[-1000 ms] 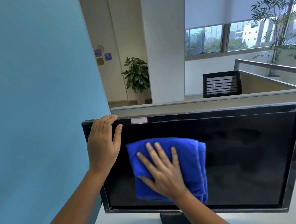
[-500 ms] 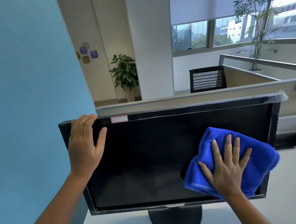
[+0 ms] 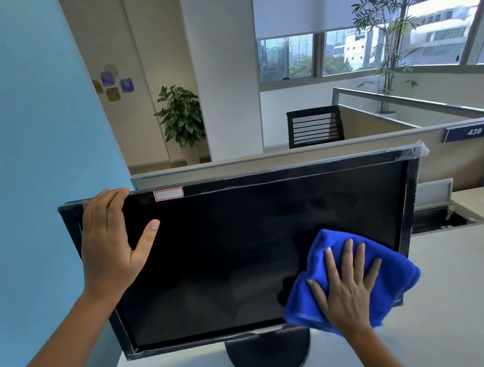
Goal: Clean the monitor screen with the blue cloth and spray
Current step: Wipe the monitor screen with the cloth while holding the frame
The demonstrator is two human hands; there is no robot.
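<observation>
A black monitor (image 3: 239, 253) with a dark screen stands on a round black base (image 3: 269, 356) on the white desk. My left hand (image 3: 109, 246) grips its top left corner, fingers over the upper bezel and thumb on the screen. My right hand (image 3: 347, 287) lies flat, fingers spread, pressing a folded blue cloth (image 3: 322, 299) against the lower right corner of the screen. The cloth hangs over the bottom and right bezel. No spray bottle is in view.
A blue partition wall (image 3: 36, 138) stands close on the left. A low beige divider (image 3: 290, 158) runs behind the monitor. The white desk (image 3: 451, 298) extends right, with an open cable hatch (image 3: 444, 217). A black chair (image 3: 313, 126) and plants stand beyond.
My right hand swept the cloth from the left-centre of the screen across to the lower right corner. The left hand stayed on the top left corner, its thumb now spread wider.
</observation>
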